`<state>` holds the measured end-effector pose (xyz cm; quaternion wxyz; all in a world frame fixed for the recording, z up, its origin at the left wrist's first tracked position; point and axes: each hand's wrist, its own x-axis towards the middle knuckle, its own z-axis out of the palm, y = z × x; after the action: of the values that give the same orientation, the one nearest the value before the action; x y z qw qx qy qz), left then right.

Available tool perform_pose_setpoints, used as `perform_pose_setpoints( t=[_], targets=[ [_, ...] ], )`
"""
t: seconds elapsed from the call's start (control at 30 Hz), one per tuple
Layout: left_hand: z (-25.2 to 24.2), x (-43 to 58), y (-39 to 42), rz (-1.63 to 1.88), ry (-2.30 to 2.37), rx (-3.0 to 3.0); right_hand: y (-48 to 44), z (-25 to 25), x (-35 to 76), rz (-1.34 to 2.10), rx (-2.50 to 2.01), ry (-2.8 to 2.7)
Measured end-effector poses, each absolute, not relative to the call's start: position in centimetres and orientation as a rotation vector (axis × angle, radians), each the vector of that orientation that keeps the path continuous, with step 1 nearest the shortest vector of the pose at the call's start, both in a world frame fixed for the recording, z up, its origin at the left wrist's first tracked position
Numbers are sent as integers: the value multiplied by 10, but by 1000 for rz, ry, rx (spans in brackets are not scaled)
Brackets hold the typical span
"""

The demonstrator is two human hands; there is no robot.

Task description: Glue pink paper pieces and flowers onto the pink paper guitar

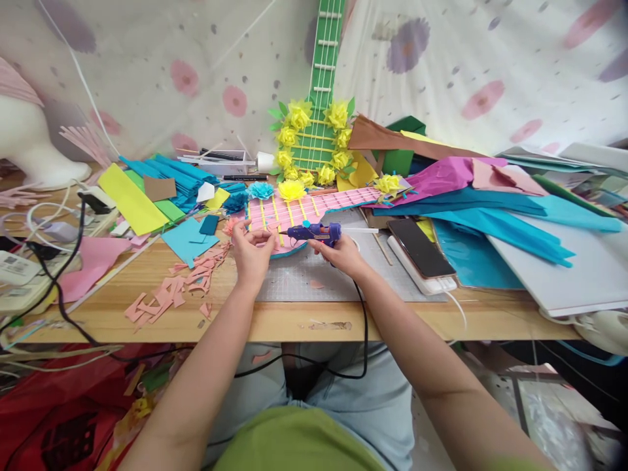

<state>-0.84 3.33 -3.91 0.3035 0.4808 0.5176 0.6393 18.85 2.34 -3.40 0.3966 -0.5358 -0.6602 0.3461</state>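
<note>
My right hand (343, 255) grips a blue hot glue gun (314, 231), its nozzle pointing left toward my left hand (252, 252). My left hand's fingers are pinched together on a small pink piece that is too small to make out. Both hands hover over the body of a pink paper guitar (314, 206) with yellow strings, lying on a grey cutting mat (314, 275). A yellow paper flower (292, 190) and a blue paper flower (260, 190) sit on the pink guitar. The gun's black cord (366, 327) drops over the table's edge.
A green paper guitar (318, 98) with yellow flowers leans against the back wall. Pink paper scraps (171, 291) lie left of the mat. A phone (420, 247) lies to the right, beside blue and magenta crepe sheets (490, 216). Power strips and cables (29, 261) crowd the left.
</note>
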Motion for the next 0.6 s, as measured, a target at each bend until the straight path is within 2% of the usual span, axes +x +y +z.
perform_pose_setpoints(
  t=[0.6],
  targets=[
    [-42,-8,32,1688,1388,1293,22,-33,187,856,-1373,-1708]
  ],
)
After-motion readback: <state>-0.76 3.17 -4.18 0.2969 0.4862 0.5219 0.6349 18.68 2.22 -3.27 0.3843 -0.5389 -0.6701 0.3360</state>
